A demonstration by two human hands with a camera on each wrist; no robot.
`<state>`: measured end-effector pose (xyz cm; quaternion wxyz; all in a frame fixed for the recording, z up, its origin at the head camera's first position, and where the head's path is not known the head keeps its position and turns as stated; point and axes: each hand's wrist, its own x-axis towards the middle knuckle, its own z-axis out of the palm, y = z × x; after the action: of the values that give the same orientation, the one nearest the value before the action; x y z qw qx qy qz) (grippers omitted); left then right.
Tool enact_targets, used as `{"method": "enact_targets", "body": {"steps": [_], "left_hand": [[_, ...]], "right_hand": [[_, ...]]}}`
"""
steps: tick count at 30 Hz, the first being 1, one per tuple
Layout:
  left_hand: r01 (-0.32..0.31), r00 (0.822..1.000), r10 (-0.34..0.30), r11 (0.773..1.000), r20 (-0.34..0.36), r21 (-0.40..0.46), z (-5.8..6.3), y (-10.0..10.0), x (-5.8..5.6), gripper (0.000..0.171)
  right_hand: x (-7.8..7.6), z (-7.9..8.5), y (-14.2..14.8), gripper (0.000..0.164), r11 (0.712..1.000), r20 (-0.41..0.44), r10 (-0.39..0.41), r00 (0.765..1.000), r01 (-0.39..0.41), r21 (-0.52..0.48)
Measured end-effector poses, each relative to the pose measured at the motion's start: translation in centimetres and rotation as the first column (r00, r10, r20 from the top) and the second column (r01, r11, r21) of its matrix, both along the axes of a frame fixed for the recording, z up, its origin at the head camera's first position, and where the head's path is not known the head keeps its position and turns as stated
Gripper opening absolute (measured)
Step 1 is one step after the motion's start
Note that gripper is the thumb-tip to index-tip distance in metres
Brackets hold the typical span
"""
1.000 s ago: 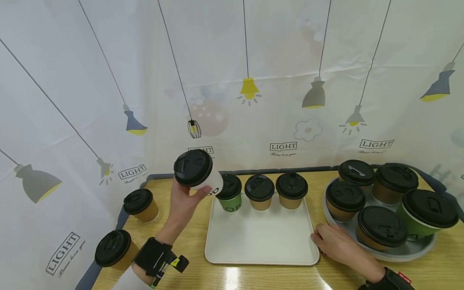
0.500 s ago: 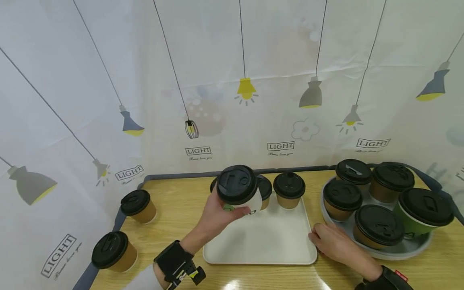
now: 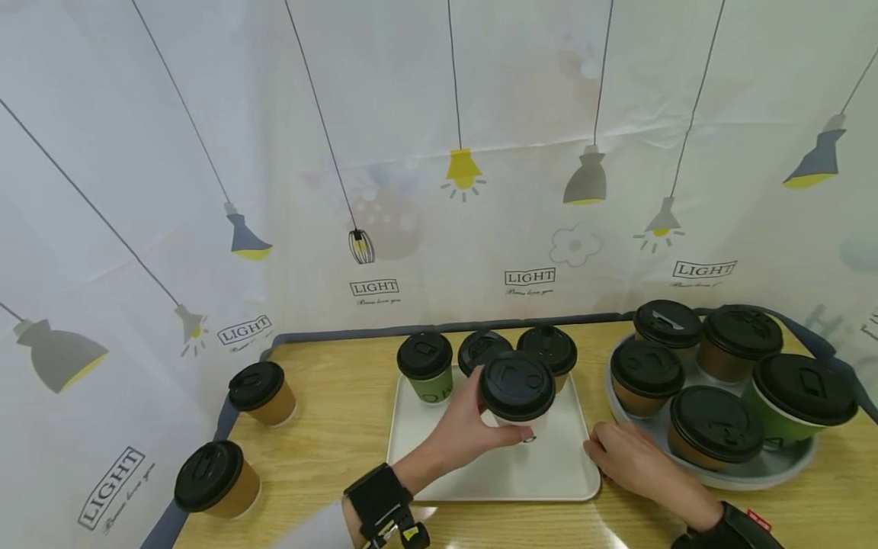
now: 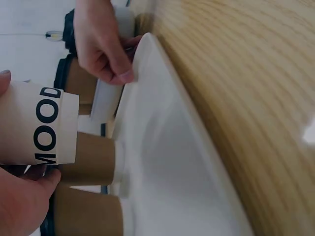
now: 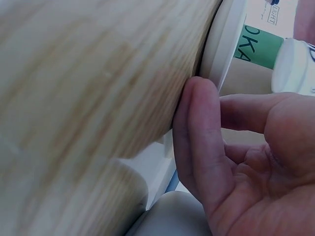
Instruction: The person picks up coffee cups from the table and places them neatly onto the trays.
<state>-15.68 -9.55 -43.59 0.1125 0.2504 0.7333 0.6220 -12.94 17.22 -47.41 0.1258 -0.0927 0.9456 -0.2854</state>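
My left hand (image 3: 463,435) grips a white paper cup (image 3: 517,389) with a black lid, thumb on the near side and fingers round the left. In the left wrist view the cup (image 4: 29,125) bears the letters MOOD, and its base is off the white tray (image 3: 494,473). Along the tray's back edge stand a green cup (image 3: 425,370) and two brown cups, the middle one (image 3: 482,348) and the right one (image 3: 549,349), all black-lidded. My right hand (image 3: 634,461) pinches the tray's right rim, thumb inside and curled fingers outside.
To the right, a round grey tray (image 3: 741,482) bears several lidded cups, brown and green. Two brown lidded cups, a farther one (image 3: 264,390) and a nearer one (image 3: 218,476), stand at the table's left. A printed curtain (image 3: 411,91) closes off the back and left.
My left hand has carried the white cup rightward and lower, from left of the tray to over its middle right. My right hand has stayed at the tray's rim.
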Motion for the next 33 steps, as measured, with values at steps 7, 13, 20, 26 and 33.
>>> {"method": "enact_targets", "body": {"steps": [7, 13, 20, 26, 33], "left_hand": [[0.071, 0.996, -0.073, 0.996, 0.053, 0.047, -2.2, 2.3, 0.0, 0.087], [0.104, 0.990, -0.108, 0.994, 0.094, 0.039, -3.4, 3.1, 0.1, 0.089], [0.028, 0.991, -0.015, 0.995, 0.130, -0.097, -4.1, 3.5, 0.5, 0.090], [0.016, 0.996, -0.001, 0.986, 0.090, -0.167, -4.3, 3.9, 0.6, 0.090], [0.017, 0.997, -0.004, 0.985, 0.076, -0.172, -4.5, 4.0, 0.7, 0.093]], "right_hand": [[0.2, -0.1, 0.0, 0.033, 1.000, -0.012, -0.008, 1.000, 0.008, -0.005], [0.2, -0.4, 0.3, 0.033, 0.999, -0.033, 0.021, 0.999, -0.022, -0.030], [-0.1, -0.4, 0.2, 0.035, 0.999, -0.033, 0.030, 0.999, -0.031, -0.013], [0.1, 0.1, -0.1, 0.032, 1.000, -0.024, 0.013, 1.000, -0.014, -0.013], [0.1, -0.1, -0.1, 0.030, 1.000, -0.030, 0.009, 1.000, -0.009, -0.008]]}}
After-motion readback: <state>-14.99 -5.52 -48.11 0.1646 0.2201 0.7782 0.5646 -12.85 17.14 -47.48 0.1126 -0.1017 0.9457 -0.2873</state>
